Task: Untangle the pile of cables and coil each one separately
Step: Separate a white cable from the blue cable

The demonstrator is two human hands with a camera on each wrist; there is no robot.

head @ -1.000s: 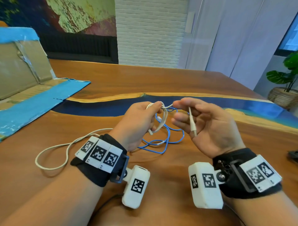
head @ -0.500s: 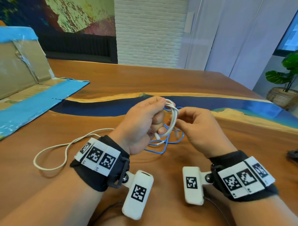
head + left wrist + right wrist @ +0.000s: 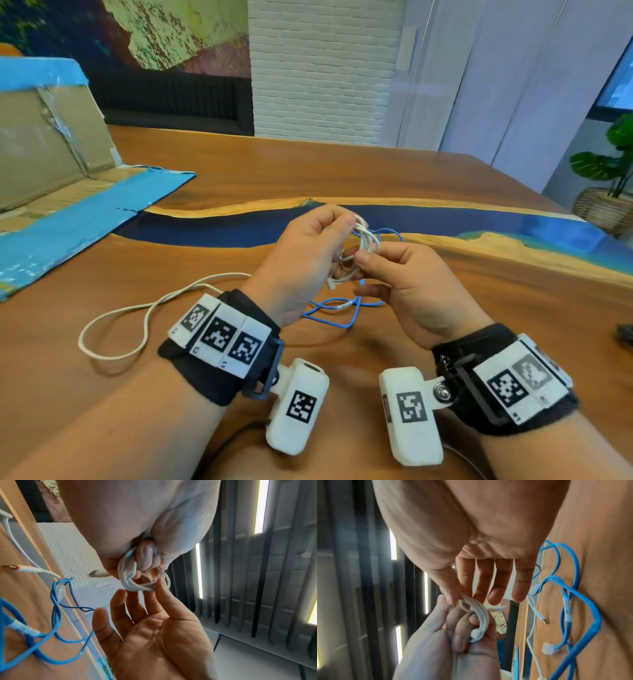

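White cable coil (image 3: 366, 240) sits between your two hands, raised above the wooden table (image 3: 342, 171). Your left hand (image 3: 301, 263) has its fingers curled round one side of the coil, gripping the bundled loops; the left wrist view shows a fingertip tucked through them. Your right hand (image 3: 411, 291) pinches the other side of the coil between thumb and forefinger, while its other fingers (image 3: 503, 582) stretch out nearly straight and hold nothing. One plug end of the white cable sticks out below your left fingers. Beneath your hands, a blue cable (image 3: 342, 308) lies on the table in loose, crossing loops, with its clear plugs (image 3: 547, 649) showing in the right wrist view. A cream cable (image 3: 144, 315) lies in an open loop on the table by your left wrist. A flattened cardboard box (image 3: 51, 154) with blue tape rests on the table's far left.
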